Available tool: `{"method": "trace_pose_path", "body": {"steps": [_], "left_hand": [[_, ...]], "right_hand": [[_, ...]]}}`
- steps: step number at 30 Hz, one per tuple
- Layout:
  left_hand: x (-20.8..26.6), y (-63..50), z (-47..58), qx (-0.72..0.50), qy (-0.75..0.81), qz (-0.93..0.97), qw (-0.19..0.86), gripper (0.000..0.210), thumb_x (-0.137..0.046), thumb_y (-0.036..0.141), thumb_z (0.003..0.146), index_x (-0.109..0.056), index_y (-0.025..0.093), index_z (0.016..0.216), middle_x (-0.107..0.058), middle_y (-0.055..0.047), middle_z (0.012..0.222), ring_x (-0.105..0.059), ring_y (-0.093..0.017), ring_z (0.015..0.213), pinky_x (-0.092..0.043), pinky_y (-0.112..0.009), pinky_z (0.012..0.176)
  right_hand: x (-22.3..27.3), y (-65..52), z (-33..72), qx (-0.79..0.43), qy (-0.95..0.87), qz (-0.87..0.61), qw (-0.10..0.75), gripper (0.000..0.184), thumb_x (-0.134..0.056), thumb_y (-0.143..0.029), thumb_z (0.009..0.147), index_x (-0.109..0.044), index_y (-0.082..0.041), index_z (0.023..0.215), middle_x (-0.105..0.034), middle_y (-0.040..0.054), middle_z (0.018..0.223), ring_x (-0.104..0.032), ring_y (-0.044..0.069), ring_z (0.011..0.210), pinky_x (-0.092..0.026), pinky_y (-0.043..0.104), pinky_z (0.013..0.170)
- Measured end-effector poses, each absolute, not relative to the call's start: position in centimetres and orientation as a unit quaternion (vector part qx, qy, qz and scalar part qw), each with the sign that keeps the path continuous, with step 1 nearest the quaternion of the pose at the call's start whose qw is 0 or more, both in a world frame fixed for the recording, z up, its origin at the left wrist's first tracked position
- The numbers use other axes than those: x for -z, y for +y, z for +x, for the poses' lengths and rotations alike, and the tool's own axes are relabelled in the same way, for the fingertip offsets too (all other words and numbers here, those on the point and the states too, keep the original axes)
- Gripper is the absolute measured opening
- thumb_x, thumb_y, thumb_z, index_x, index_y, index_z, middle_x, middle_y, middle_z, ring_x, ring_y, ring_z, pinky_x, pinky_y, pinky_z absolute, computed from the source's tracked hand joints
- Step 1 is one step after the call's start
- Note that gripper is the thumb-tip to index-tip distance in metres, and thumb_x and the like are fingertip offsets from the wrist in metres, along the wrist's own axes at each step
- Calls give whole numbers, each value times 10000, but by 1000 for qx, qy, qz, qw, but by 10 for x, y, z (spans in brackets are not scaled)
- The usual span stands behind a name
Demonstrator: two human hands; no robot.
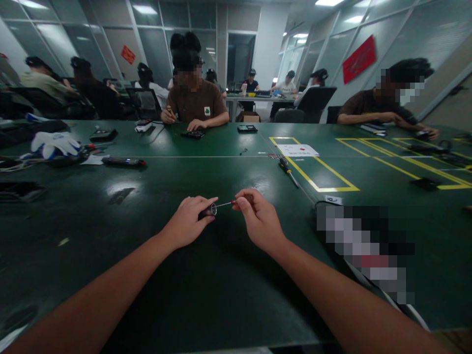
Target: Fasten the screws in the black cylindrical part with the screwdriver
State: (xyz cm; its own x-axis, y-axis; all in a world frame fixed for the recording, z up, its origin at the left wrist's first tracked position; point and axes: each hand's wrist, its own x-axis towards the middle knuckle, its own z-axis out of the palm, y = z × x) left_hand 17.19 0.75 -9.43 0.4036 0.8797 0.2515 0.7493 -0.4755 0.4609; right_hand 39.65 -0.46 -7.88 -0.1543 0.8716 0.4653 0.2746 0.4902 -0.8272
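My left hand [188, 221] grips a small dark cylindrical piece with a silver end [208, 211] just above the green table [221, 295]. My right hand [258, 219] pinches a small red-handled screwdriver [233, 202], whose thin metal shaft [223, 204] points left into the silver end of the cylinder. Both hands are close together, near the middle of the table in front of me.
A black-handled screwdriver [288, 172] lies by yellow tape markings [332, 188] with a white paper [298, 150]. At left lie white gloves [55, 144] and a dark pen-like tool [123, 161]. A blurred object [365, 250] sits at right. Other people sit at the far side.
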Motion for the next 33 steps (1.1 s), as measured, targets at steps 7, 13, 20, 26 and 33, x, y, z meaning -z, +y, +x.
{"method": "trace_pose_path", "body": {"steps": [7,13,20,26,33], "left_hand": [[94,7,172,-236,490,827,142,495,-602,226,959,-560,255,1451,-653,-72,1203,-566,-268,1137,-401,-497,1058],[95,7,172,-247,484,828,137,497,-628,209,942,-576,280,1431,-657,-72,1194,-575,-261,1138,-419,-486,1041],[95,7,171,-241,489,827,138,487,-645,192,927,-602,292,1401,-656,-70,1211,-575,-270,1152,-391,-520,1073],[97,9,171,-244,492,826,127,464,-645,171,919,-627,278,1370,-660,-78,1207,-584,-266,1138,-423,-505,1038],[97,10,169,-267,509,804,153,445,-642,197,925,-629,262,1365,-652,-75,1227,-585,-262,1160,-436,-494,1059]], "right_hand": [[74,-8,398,-253,-702,-431,506,173,-490,-370,1042,-608,-243,1046,-734,30,889,-731,204,827,-534,341,770],[75,-5,400,-253,-705,-432,503,167,-492,-363,1040,-602,-238,1032,-724,25,874,-722,190,818,-527,328,761],[73,-5,398,-240,-730,-438,465,161,-482,-336,1041,-604,-234,1014,-724,23,862,-719,189,815,-509,326,755],[71,-5,400,-197,-743,-454,451,165,-477,-333,1035,-604,-231,1010,-729,30,845,-713,202,802,-491,328,736],[71,-4,401,-200,-735,-456,460,159,-476,-323,1035,-603,-230,1008,-718,31,843,-704,200,793,-489,326,727]]}}
